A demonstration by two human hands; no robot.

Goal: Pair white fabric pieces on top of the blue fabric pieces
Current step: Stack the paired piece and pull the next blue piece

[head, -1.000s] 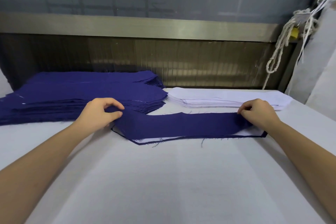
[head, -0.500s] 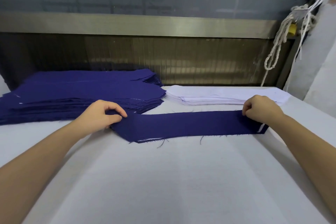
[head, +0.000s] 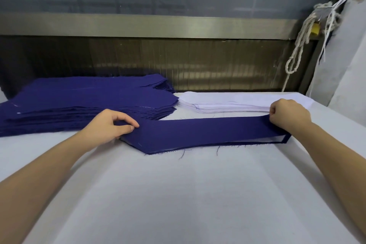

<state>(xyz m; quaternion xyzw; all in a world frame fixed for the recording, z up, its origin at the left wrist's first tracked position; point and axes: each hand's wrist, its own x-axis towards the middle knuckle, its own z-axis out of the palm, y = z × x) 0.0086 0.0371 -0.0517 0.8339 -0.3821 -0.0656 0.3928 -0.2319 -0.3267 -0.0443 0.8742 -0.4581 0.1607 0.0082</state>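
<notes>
Fabric work takes place on a white table (head: 178,194), seen from the head camera. One long blue strip (head: 198,132) lies across the middle of the table, in front of two stacks. The left hand (head: 111,125) grips the left end of the strip: the thumb lies on top of the cloth and the curled fingers come over its far edge. The right hand (head: 287,116) pinches the right end with curled fingers, and this end is raised a little from what lies below. Under the raised part a white piece (head: 263,140) shows as a thin pale band. Below it, the edge of another blue piece (head: 286,139) is visible at the right corner. So the strip in the hands sits over a white piece that rests on a blue one. Loose threads hang from the near edge of the strip onto the table.

Behind the left hand stands a thick blue stack (head: 79,105), which reaches the left edge of the view. Just to the right of it, behind the right hand, lies a lower white stack (head: 227,104). Whether the two stacks touch at their near corners cannot be told. Behind the table runs a metal rail (head: 138,25), and a white rope (head: 306,31) hangs at the right side.
</notes>
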